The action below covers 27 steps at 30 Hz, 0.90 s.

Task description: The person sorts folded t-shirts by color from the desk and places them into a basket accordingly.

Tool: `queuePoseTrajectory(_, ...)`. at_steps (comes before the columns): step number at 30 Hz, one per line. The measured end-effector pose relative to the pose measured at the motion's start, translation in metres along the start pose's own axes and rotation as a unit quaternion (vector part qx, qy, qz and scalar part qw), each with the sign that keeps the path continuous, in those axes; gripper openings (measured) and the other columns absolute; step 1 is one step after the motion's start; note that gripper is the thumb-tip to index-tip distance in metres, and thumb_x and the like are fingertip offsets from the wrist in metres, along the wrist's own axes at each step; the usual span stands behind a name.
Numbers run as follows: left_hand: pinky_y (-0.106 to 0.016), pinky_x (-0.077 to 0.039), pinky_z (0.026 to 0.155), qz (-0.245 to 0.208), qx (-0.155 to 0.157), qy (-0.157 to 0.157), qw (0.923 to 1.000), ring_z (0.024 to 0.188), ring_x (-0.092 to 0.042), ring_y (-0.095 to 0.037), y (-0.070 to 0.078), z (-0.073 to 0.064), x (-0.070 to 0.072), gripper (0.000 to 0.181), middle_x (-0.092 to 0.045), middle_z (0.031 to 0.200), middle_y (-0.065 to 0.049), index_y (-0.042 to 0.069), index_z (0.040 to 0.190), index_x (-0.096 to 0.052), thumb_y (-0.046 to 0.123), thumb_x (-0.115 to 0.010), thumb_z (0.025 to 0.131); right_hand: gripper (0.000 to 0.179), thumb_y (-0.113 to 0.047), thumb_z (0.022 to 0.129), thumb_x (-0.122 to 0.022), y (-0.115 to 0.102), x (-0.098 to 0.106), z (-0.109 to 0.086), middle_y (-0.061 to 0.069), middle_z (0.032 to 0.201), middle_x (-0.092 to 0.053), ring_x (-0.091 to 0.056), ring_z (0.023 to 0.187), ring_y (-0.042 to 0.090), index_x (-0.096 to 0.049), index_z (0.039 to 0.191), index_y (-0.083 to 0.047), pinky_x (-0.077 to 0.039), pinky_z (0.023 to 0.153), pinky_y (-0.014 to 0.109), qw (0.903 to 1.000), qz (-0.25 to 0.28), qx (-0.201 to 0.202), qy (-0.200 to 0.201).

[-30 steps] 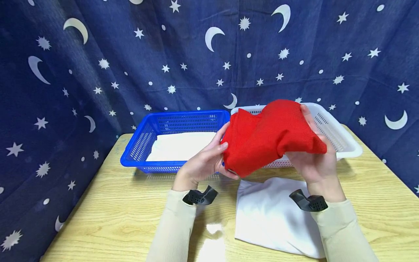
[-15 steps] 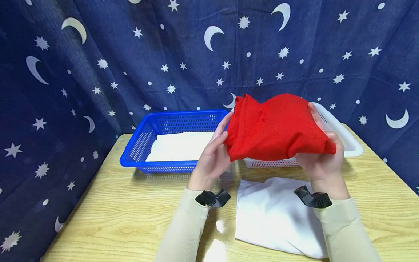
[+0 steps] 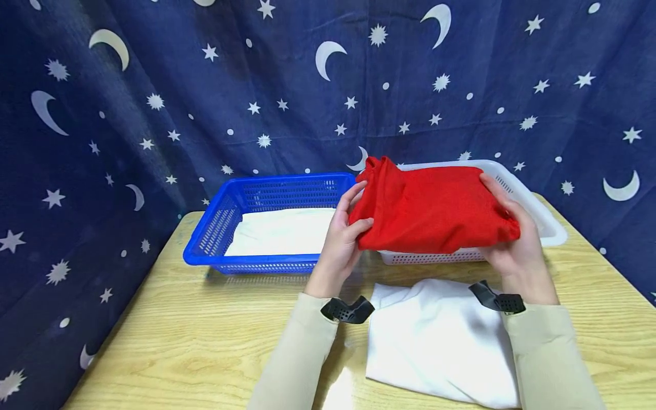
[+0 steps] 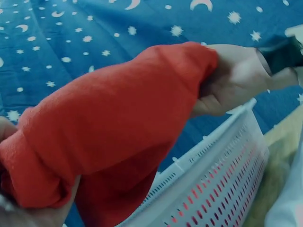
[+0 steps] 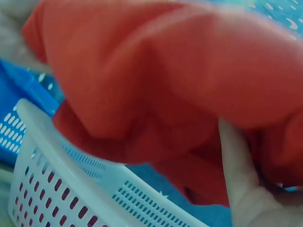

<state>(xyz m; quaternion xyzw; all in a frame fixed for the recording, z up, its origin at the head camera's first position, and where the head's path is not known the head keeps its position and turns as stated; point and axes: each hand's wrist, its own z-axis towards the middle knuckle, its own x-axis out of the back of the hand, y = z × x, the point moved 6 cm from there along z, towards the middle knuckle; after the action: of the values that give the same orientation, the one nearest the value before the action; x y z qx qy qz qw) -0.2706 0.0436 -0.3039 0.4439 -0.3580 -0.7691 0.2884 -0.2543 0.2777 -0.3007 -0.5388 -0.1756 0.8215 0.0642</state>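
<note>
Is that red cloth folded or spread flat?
Loosely folded: the soft red cloth shows overlapping layers by the left hand in the head view.

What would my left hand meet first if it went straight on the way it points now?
The red cloth, which the left hand grips. Past that, probably the white basket or the curtain behind it, though depth is unclear.

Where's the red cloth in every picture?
Head: the red cloth is right of the middle, between the left hand and the right hand.
Left wrist: it stretches from the left edge to just above and right of the middle.
Right wrist: it fills most of the upper half.
Shared landmark: the white basket, at lower right in left wrist, lower left in right wrist.
</note>
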Motion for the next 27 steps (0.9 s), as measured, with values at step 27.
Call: queuePoseTrajectory(27,-0.022,-0.036,0.093,0.473,-0.13,0.083,0.8674,0.12,-0.035,-0.009,-0.026,0.018,-0.023,0.061,-0.037,0.133,0.001,0.015,0.132,-0.044,-0.012,-0.043,0.078,0.046,-0.007,0.088,-0.047,-0.029,0.024,-0.006,0.005,0.127,-0.051,-0.04,0.119,0.009,-0.052,0.124,-0.036,-0.03,0.096,0.021,0.5555,-0.763,0.138,0.3)
